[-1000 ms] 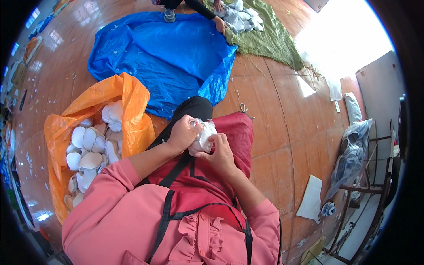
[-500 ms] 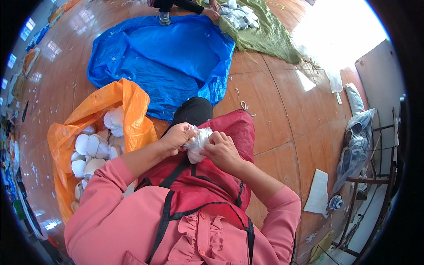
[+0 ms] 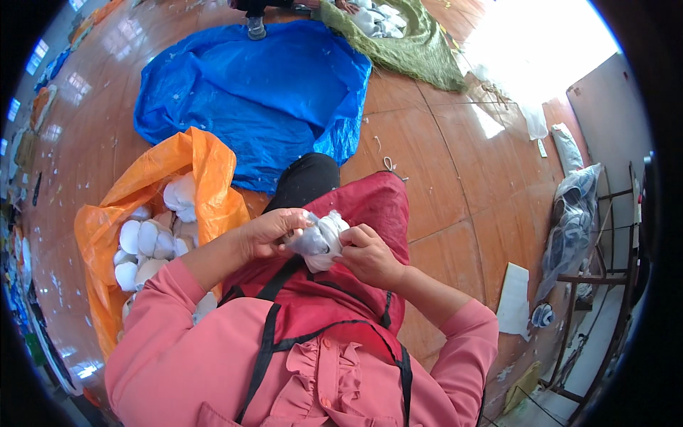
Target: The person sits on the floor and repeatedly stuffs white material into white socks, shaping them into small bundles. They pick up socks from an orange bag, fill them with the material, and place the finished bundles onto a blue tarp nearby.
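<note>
Over my lap, a small white bundle wrapped in thin clear plastic [image 3: 321,240] is held between both hands. It looks like rounded white pads, but its exact kind is hard to tell. My left hand [image 3: 272,232] pinches the plastic on its left side. My right hand [image 3: 370,257] grips its right edge with bent fingers. A red apron [image 3: 373,206] covers my lap beneath. To the left stands an open orange woven sack [image 3: 213,167] holding several white and beige cup-shaped pads [image 3: 151,238].
A blue tarpaulin sack [image 3: 242,85] lies spread ahead. Beyond it, a person's hand [image 3: 347,7] is by a green sheet [image 3: 398,60] with white bundles [image 3: 384,21]. At right are a metal rack [image 3: 594,279], a clear plastic bag [image 3: 569,220] and a white board [image 3: 514,299].
Both hands have moved slightly apart, and the bundle looks wider, with the plastic spread toward my left hand. My right hand has shifted right and down. The far person's arm has drawn back.
</note>
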Demonstrator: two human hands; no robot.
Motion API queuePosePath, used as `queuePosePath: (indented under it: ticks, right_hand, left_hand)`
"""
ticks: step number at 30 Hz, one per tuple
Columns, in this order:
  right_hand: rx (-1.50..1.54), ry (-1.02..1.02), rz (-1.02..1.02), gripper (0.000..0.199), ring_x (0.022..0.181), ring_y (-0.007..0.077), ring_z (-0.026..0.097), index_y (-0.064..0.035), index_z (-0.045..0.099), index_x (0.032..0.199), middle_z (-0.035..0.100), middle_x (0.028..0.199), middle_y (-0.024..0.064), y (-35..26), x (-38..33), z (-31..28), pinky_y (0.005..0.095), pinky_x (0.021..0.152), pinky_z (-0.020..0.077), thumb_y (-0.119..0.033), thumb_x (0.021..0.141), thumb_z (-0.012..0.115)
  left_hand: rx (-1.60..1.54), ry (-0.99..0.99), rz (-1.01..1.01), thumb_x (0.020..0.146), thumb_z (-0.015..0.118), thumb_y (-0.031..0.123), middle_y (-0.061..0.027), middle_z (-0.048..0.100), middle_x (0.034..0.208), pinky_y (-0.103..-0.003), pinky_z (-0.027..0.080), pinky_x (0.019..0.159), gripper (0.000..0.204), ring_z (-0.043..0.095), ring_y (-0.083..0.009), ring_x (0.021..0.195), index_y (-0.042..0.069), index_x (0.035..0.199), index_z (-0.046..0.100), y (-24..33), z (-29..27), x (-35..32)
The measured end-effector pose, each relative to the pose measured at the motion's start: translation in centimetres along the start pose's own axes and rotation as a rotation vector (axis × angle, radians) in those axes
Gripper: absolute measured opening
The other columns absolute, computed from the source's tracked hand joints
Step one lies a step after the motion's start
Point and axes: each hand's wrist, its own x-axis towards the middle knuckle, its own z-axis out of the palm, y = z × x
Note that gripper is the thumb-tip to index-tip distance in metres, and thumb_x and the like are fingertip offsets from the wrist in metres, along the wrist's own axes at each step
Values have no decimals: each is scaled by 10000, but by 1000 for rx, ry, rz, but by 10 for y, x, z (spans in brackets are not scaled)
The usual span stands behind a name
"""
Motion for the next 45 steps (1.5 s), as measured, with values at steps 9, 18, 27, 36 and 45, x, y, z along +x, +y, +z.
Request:
queuePosePath:
  ticks: [9, 18, 27, 36, 45]
  right_hand:
    - [102, 277, 149, 245, 926, 276, 586, -102, 645, 911, 589, 987, 74, -2, -18, 20, 376, 804, 495, -232, 761, 788]
    - [-59, -44, 494, 422, 860, 302, 607, -54, 584, 897, 572, 899, 120, -9, 17, 12, 420, 740, 505, -411, 766, 767]
    - [-168, 123, 550, 394, 803, 326, 604, -53, 543, 849, 591, 863, 144, 8, 22, 33, 437, 687, 491, -403, 819, 720]
    - [-254, 36, 652, 344, 755, 328, 634, -31, 593, 796, 655, 795, 150, 11, 24, 30, 439, 675, 499, -353, 871, 687]
    - [565, 223, 667, 294, 660, 269, 655, -1, 653, 826, 638, 732, 175, 33, 13, 57, 410, 602, 490, -275, 930, 629]
  left_hand:
    - [1162, 240, 486, 795, 718, 265, -100, 649, 904, -340, 529, 707, 422, 661, -212, 792, 80, 1125, 532, -2, 19, -8]
    - [1559, 257, 589, 804, 688, 284, -193, 615, 1086, -421, 504, 865, 468, 626, -385, 994, 63, 1196, 565, 9, 30, -3]
    - [1678, 523, 797, 930, 605, 289, -171, 542, 1090, -450, 528, 739, 398, 633, -386, 861, 91, 1273, 567, -2, 30, 19]
    - [1608, 636, 765, 920, 595, 278, -188, 578, 967, -479, 511, 674, 312, 627, -398, 808, 78, 1158, 580, -10, 35, 45]
    - [1403, 574, 749, 874, 686, 279, -201, 613, 999, -451, 519, 780, 339, 634, -405, 909, 57, 1098, 562, -10, 20, 49]
